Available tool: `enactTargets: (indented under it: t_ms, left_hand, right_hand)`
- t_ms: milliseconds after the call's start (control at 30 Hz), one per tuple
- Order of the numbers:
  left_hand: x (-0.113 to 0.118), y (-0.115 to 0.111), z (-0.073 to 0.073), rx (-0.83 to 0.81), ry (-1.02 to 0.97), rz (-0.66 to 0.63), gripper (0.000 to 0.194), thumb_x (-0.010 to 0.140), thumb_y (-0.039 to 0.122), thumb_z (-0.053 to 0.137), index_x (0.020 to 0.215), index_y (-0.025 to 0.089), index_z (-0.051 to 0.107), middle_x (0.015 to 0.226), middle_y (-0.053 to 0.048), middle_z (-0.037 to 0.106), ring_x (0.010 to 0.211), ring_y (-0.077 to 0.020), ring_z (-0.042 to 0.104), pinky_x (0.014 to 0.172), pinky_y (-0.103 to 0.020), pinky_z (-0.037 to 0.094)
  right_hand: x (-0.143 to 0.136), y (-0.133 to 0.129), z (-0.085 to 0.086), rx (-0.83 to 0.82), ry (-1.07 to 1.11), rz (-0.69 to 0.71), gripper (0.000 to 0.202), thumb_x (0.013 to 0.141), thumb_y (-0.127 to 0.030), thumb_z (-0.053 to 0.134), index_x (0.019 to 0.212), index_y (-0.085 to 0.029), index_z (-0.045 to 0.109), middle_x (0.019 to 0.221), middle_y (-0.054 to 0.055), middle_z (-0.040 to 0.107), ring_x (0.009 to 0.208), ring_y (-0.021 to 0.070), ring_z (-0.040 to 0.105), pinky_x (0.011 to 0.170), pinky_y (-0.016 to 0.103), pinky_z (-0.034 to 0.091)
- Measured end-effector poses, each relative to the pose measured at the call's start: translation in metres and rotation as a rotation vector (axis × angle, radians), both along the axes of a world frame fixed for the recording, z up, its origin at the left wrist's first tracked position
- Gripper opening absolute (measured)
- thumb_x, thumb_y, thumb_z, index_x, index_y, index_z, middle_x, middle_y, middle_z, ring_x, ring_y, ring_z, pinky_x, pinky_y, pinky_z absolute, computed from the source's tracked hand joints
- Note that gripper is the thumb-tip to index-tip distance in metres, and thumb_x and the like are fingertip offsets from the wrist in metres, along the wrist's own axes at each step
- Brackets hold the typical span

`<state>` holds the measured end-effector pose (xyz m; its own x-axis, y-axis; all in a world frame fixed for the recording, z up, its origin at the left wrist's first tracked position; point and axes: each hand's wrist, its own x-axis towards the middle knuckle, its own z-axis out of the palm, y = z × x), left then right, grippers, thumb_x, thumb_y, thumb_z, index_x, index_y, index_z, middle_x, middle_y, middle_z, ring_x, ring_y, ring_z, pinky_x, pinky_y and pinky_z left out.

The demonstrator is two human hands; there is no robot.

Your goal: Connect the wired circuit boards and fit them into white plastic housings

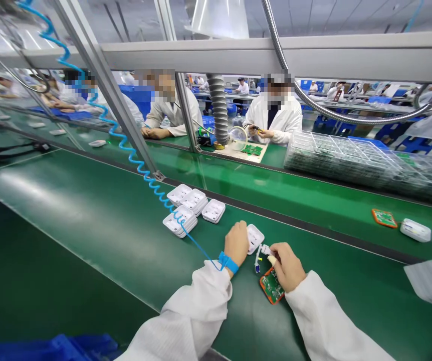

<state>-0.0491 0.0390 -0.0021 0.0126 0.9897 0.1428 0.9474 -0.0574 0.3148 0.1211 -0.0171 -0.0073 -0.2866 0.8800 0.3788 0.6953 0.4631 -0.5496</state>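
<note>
Left hand (236,244) closed around white plastic shell (255,237) on green desk (106,220). Right hand (287,265) fingers pinched on small white connector (265,249), green circuit board (271,286) tucked under palm. Stacked white shells (191,206) nearby.

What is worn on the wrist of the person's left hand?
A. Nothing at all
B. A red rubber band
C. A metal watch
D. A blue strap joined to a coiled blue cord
D: the left hand has a blue strap at its wrist, and a coiled blue cord runs from it up to the frame.
</note>
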Motion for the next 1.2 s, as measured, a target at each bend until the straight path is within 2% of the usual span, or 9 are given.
enactTargets:
  t_ms: [133, 233, 400, 567, 633, 800, 967, 1100, 1200]
  left_hand:
    - [0.026, -0.022, 0.001, -0.049, -0.131, -0.201, 0.015, 0.086, 0.014, 0.034, 0.096, 0.016, 0.045, 0.088, -0.008, 0.056, 0.084, -0.0204, 0.056, 0.072, -0.029, 0.041]
    - [0.032, -0.027, -0.001, -0.056, -0.254, -0.291, 0.031, 0.083, 0.013, 0.037, 0.114, 0.016, 0.041, 0.099, -0.011, 0.056, 0.096, -0.0231, 0.054, 0.08, -0.032, 0.041]
    - [0.031, -0.024, -0.007, -0.116, -0.564, -0.282, 0.048, 0.074, 0.003, 0.034, 0.118, 0.017, 0.044, 0.11, -0.01, 0.052, 0.104, -0.0189, 0.05, 0.091, -0.032, 0.038]
    - [0.037, -0.026, -0.008, -0.351, -1.123, -0.314, 0.048, 0.066, -0.002, 0.033, 0.108, 0.016, 0.049, 0.105, -0.005, 0.057, 0.096, -0.0137, 0.054, 0.084, -0.027, 0.044]
    - [0.039, -0.027, -0.008, -0.412, -1.226, -0.3, 0.05, 0.064, -0.003, 0.033, 0.109, 0.016, 0.047, 0.105, -0.005, 0.058, 0.094, -0.0131, 0.055, 0.081, -0.026, 0.046]
    - [0.037, -0.028, -0.007, -0.416, -1.209, -0.254, 0.054, 0.065, -0.003, 0.038, 0.113, 0.02, 0.047, 0.111, -0.004, 0.056, 0.101, -0.0151, 0.053, 0.084, -0.026, 0.044]
    - [0.035, -0.03, -0.004, -0.496, -1.31, -0.324, 0.051, 0.061, -0.004, 0.037, 0.106, 0.018, 0.047, 0.1, -0.002, 0.058, 0.092, -0.0131, 0.055, 0.077, -0.023, 0.045]
    - [0.035, -0.031, -0.002, -0.519, -1.342, -0.336, 0.037, 0.066, 0.003, 0.042, 0.1, 0.018, 0.047, 0.088, 0.0, 0.056, 0.078, -0.0108, 0.054, 0.067, -0.021, 0.044]
    - [0.034, -0.03, -0.001, -0.431, -1.264, -0.287, 0.025, 0.071, 0.01, 0.043, 0.094, 0.017, 0.05, 0.081, 0.001, 0.054, 0.07, -0.0097, 0.051, 0.062, -0.02, 0.041]
  right_hand:
    - [0.004, 0.002, -0.003, 0.022, -0.023, -0.084, 0.016, 0.084, -0.021, 0.036, 0.095, -0.02, 0.047, 0.092, 0.006, 0.051, 0.081, 0.0158, 0.052, 0.07, 0.028, 0.043]
    - [0.009, 0.006, -0.007, -0.002, -0.078, -0.122, 0.017, 0.084, -0.022, 0.036, 0.096, -0.02, 0.048, 0.093, 0.006, 0.051, 0.081, 0.0162, 0.053, 0.069, 0.028, 0.043]
    - [0.015, 0.011, -0.011, 0.013, -0.146, -0.179, 0.02, 0.084, -0.019, 0.035, 0.098, -0.02, 0.05, 0.097, 0.006, 0.051, 0.084, 0.0156, 0.053, 0.069, 0.027, 0.043]
    - [0.019, 0.012, -0.009, 0.048, -0.246, -0.24, 0.023, 0.08, -0.015, 0.039, 0.098, -0.019, 0.054, 0.096, 0.006, 0.052, 0.076, 0.0141, 0.055, 0.063, 0.025, 0.043]
    - [0.019, 0.011, -0.008, 0.068, -0.276, -0.249, 0.023, 0.081, -0.014, 0.039, 0.097, -0.018, 0.055, 0.095, 0.007, 0.052, 0.076, 0.0146, 0.055, 0.064, 0.025, 0.044]
    - [0.015, 0.009, -0.003, 0.149, -0.318, -0.211, 0.023, 0.083, -0.014, 0.036, 0.096, -0.017, 0.055, 0.096, 0.009, 0.053, 0.08, 0.0163, 0.055, 0.067, 0.026, 0.045]
    - [0.016, 0.009, 0.0, 0.138, -0.286, -0.181, 0.023, 0.082, -0.013, 0.036, 0.092, -0.018, 0.056, 0.094, 0.008, 0.055, 0.08, 0.0159, 0.055, 0.067, 0.025, 0.046]
    - [0.017, 0.009, 0.0, 0.176, -0.276, -0.129, 0.025, 0.079, -0.01, 0.037, 0.09, -0.017, 0.058, 0.09, 0.009, 0.056, 0.079, 0.0166, 0.054, 0.069, 0.028, 0.045]
    - [0.018, 0.009, 0.001, 0.156, -0.141, -0.054, 0.019, 0.081, -0.019, 0.041, 0.091, -0.018, 0.057, 0.09, 0.008, 0.056, 0.084, 0.0173, 0.053, 0.074, 0.03, 0.045]
